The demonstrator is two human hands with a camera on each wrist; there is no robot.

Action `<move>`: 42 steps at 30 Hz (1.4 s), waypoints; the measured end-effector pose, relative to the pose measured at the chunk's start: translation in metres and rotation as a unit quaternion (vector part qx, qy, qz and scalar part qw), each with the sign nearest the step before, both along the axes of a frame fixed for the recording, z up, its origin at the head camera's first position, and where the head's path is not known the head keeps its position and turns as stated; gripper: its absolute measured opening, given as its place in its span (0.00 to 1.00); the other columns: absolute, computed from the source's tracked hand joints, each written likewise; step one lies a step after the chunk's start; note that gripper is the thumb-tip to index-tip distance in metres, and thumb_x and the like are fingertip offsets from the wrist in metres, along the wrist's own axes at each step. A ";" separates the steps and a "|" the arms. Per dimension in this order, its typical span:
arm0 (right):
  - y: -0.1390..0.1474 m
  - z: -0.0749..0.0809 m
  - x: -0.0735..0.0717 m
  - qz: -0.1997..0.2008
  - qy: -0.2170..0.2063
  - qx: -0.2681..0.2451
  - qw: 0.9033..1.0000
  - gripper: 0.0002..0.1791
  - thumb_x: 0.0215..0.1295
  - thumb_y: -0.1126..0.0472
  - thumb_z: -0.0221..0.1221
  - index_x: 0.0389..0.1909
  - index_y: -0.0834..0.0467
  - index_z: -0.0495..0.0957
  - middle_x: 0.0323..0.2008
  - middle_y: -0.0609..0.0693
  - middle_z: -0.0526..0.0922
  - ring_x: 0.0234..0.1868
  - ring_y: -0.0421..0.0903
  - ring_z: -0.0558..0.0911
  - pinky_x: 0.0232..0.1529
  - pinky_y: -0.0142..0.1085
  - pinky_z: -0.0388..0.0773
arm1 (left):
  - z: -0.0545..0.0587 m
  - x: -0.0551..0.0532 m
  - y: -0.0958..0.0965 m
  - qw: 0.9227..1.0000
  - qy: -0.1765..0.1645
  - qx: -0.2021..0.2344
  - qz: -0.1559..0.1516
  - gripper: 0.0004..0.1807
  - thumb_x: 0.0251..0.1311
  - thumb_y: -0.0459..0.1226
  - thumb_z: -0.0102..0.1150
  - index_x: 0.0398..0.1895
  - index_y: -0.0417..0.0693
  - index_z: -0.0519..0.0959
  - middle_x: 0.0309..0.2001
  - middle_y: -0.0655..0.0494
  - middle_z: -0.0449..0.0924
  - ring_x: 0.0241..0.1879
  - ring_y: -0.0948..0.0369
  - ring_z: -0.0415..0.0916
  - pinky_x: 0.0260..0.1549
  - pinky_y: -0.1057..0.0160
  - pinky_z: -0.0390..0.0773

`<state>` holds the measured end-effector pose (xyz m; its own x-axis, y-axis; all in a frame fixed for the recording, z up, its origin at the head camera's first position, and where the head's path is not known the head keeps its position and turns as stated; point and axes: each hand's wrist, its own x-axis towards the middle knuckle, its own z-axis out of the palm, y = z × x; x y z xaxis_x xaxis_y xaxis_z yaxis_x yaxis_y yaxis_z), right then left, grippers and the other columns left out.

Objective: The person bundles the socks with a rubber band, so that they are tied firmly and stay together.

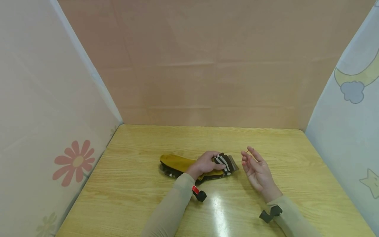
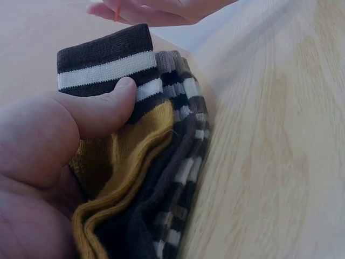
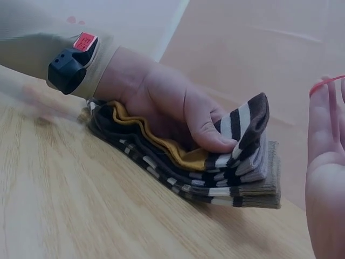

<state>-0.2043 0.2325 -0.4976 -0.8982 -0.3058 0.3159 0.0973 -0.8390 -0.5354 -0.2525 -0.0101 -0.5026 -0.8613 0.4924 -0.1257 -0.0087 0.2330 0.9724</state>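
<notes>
A stack of socks (image 1: 173, 162), mustard yellow on top with dark, striped and grey ones beneath, lies lengthwise on the table. My left hand (image 1: 205, 163) grips the stack near its cuff end, thumb on top beside a dark cuff with white stripes (image 2: 108, 70). In the right wrist view the layered grey and striped cuffs (image 3: 259, 189) project past the fingers, slightly raised. To the right, apart from the socks, my right hand (image 1: 260, 172) is held up with a thin red elastic band (image 3: 323, 84) stretched around its extended fingers.
The light wooden table (image 1: 133, 204) ends at a plain brownish back wall (image 1: 207, 82). Pale patterned side sheets, one with a red flower (image 1: 78, 162), stand left and right. Both wrists carry small dark camera mounts (image 1: 200, 196).
</notes>
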 end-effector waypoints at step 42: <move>0.019 0.004 0.009 -0.086 0.167 0.511 0.839 0.70 0.54 0.78 0.73 0.84 0.45 0.36 0.79 0.69 0.39 0.74 0.78 0.51 0.57 0.49 0.80 | 0.000 0.000 -0.001 1.000 -0.014 0.008 0.010 0.10 0.64 0.35 0.74 0.47 0.51 0.87 0.38 0.58 0.87 0.35 0.63 0.78 0.37 0.64 0.78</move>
